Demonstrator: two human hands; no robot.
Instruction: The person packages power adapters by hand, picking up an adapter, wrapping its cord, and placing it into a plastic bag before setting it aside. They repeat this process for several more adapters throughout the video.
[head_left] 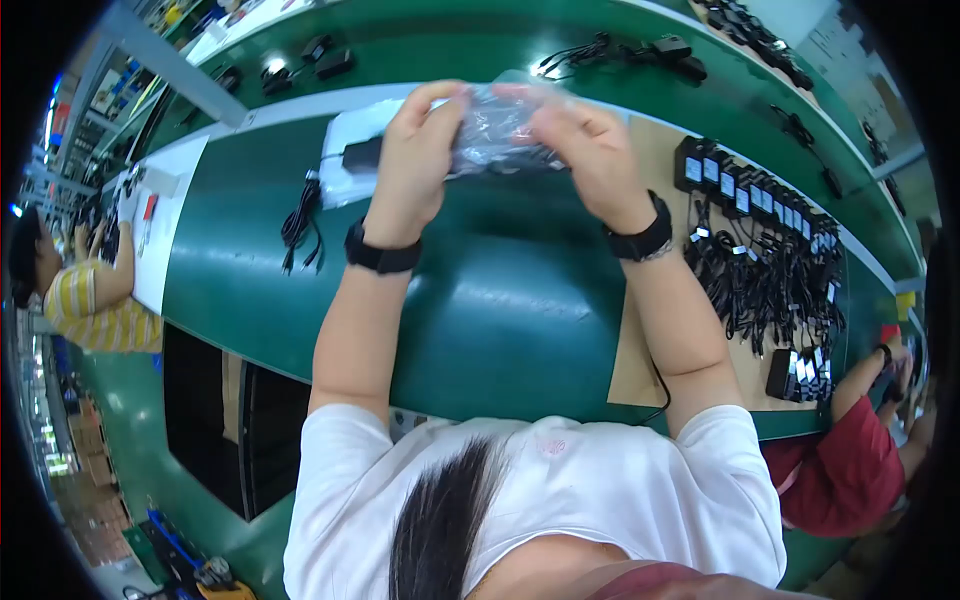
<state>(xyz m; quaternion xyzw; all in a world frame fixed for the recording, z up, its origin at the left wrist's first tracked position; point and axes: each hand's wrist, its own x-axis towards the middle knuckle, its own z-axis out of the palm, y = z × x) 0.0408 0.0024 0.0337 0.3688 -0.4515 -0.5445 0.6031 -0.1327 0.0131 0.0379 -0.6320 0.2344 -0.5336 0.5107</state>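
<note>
My left hand (420, 150) pinches the left side of a clear plastic bag (492, 125) held over the far edge of the green bench. On the bag's other side, the fingers of my right hand (595, 150) are closed on the plastic. Something dark shows along the bag's lower edge, too covered to make out. Just left of my left hand, a black power adapter (362, 155) lies on a stack of clear bags (345, 190). A coiled black cable (302, 222) rests on the bench nearby.
Several black adapters (762, 200) with bundled cables line a brown board (640, 340) on the right. A green shelf (450, 60) beyond the bench carries more adapters and cords. One person in yellow stripes (100, 300) works at left, another in dark red (850, 470) at right.
</note>
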